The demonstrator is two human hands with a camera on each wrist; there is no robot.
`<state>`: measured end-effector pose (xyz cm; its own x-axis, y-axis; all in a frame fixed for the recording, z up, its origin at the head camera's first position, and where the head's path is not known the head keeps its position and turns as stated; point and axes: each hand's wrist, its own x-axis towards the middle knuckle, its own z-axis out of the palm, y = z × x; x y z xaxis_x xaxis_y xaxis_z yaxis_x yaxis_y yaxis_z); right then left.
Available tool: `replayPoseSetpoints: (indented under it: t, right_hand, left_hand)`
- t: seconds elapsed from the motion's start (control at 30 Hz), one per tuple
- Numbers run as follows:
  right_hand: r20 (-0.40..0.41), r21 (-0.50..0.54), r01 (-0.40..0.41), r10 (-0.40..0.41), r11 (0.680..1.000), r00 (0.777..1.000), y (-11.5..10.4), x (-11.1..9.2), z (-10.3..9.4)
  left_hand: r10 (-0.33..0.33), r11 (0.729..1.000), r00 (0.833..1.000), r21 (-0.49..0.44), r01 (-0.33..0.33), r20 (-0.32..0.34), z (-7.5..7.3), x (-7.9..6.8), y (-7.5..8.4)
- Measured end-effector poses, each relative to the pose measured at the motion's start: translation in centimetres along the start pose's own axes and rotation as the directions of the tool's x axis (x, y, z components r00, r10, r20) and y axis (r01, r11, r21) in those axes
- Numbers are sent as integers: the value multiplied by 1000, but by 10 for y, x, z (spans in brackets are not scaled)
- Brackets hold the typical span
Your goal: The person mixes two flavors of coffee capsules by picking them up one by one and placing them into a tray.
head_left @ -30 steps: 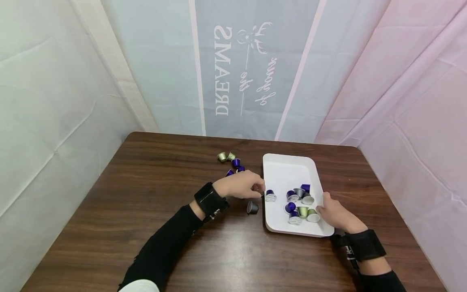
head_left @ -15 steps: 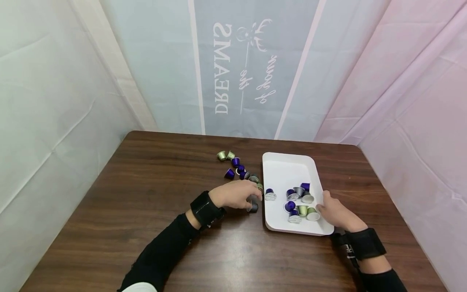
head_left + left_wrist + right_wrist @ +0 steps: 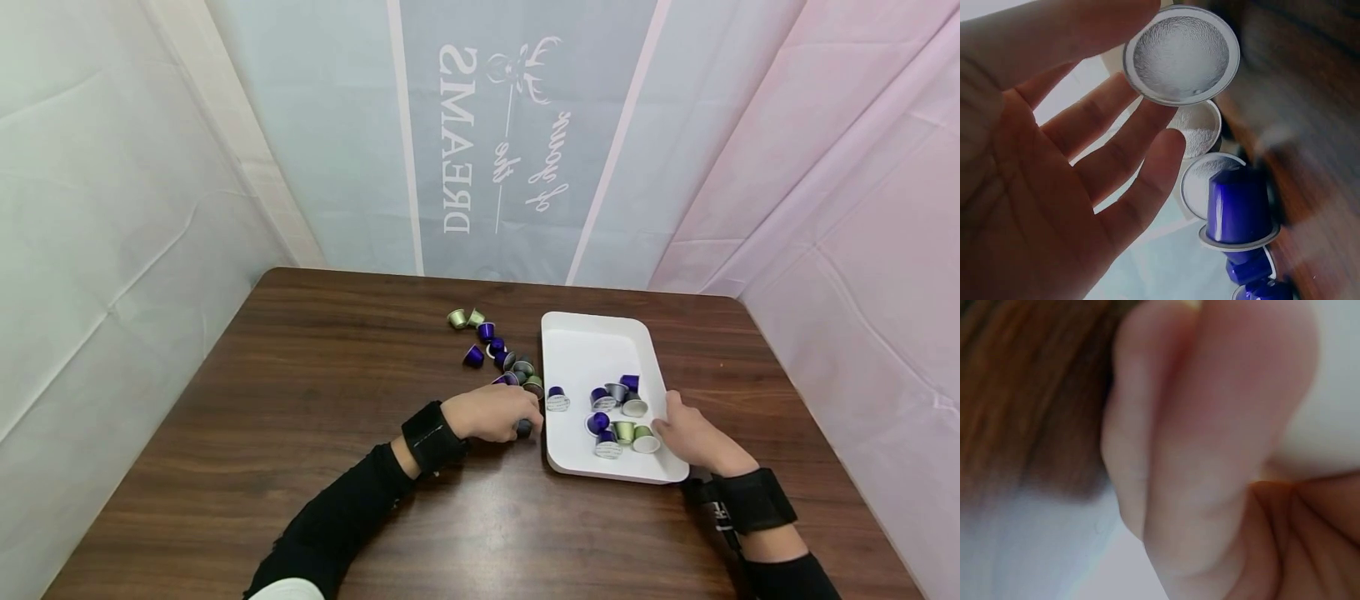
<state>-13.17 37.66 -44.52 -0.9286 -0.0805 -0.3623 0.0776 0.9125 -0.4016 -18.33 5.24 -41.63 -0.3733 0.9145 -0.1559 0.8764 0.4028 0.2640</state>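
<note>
My left hand (image 3: 491,414) is left of the white tray (image 3: 592,342), with a dark grey coffee capsule (image 3: 523,428) between thumb and fingers. In the left wrist view that capsule's round silver lid (image 3: 1182,56) faces the camera, the thumb at its rim. My right hand (image 3: 699,435) grips the tray's right edge, thumb at the inner side; its fingers fill the right wrist view. Inside the tray's near half lie several purple capsules (image 3: 597,423), green capsules (image 3: 624,432) and grey ones (image 3: 617,392). One purple capsule (image 3: 557,398) lies apart by the left wall.
Loose capsules trail from beside the left hand towards the table's back: a green capsule (image 3: 533,386), grey capsules (image 3: 523,367), several purple capsules (image 3: 473,357) and two light green capsules (image 3: 457,318). A brown wooden table (image 3: 337,350) carries everything, with cloth curtains (image 3: 517,167) behind.
My left hand has drawn back from the tray's left edge towards the near side and taken hold of the dark grey capsule lying there. My right hand and the tray have stayed put.
</note>
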Motion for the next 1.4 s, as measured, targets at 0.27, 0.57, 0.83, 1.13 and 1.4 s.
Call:
replayPoseSetpoints:
  t: [0.27, 0.57, 0.83, 1.13, 1.4]
  right_hand:
    - [-1, -3, 8, -8, 1000, 1000, 0, 0, 0]
    - [4, 4, 2, -2, 1000, 1000, -1, -1, 0]
    - [3, 4, -1, 1, 1000, 1000, -1, -1, -1]
    - [12, 5, -4, 4, 1000, 1000, -1, -1, -1]
    - [14, 9, -15, 15, 1000, 1000, -1, 0, -1]
  left_hand:
    - [-22, 999, 1000, 46, 22, -7, 4, 2, 1]
    - [-56, 997, 998, 57, 57, -15, 8, 5, 3]
    - [-64, 997, 998, 31, 65, -25, 12, 8, 1]
    - [-84, 996, 996, -8, 84, -31, 8, 5, 0]
    - [-108, 994, 992, -34, 106, -70, -5, -4, -9]
